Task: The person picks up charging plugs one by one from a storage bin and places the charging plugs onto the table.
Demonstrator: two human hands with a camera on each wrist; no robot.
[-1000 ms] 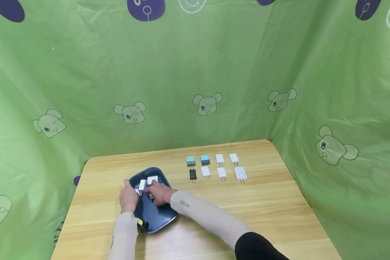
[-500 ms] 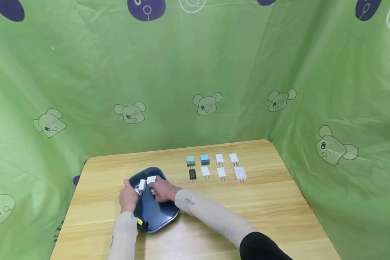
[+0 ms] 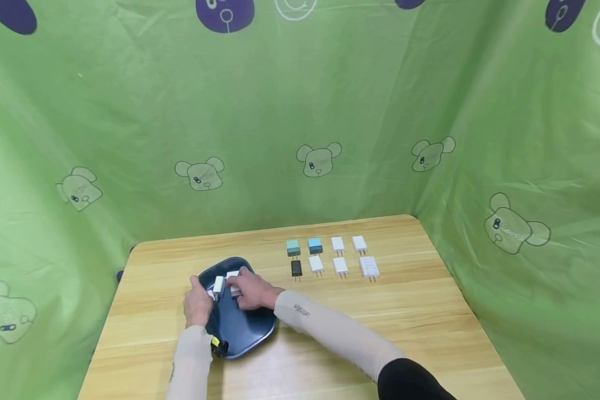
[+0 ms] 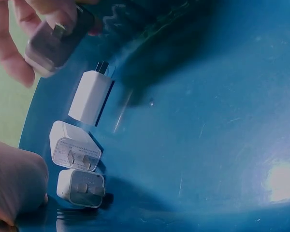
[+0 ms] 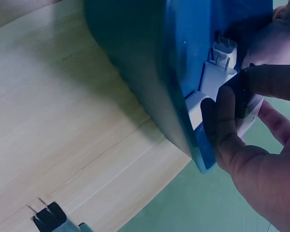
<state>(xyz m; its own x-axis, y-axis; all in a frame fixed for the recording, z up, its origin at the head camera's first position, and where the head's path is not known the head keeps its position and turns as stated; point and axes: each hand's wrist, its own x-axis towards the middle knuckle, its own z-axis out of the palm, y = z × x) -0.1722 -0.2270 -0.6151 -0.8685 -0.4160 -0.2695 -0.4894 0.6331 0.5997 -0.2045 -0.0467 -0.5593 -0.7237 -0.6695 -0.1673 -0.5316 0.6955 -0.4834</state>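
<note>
My left hand holds the left rim of a dark blue plastic basin, which stands tilted in the head view. Over the basin's far part, my right hand pinches a plug charger between thumb and fingers. That charger looks shaded in both wrist views, with a pale side showing in the right wrist view. Inside the basin lie several white plug chargers: one on its side, another with its prongs facing up, and a third close to the left hand.
To the right of the basin, chargers stand in two rows on the wooden table. Among them are a green charger, a blue charger, a black charger and several white ones. A green curtain hangs behind the table.
My right hand has drawn a little to the right inside the basin, its fingers now round a charger. My left hand stays at the rim.
</note>
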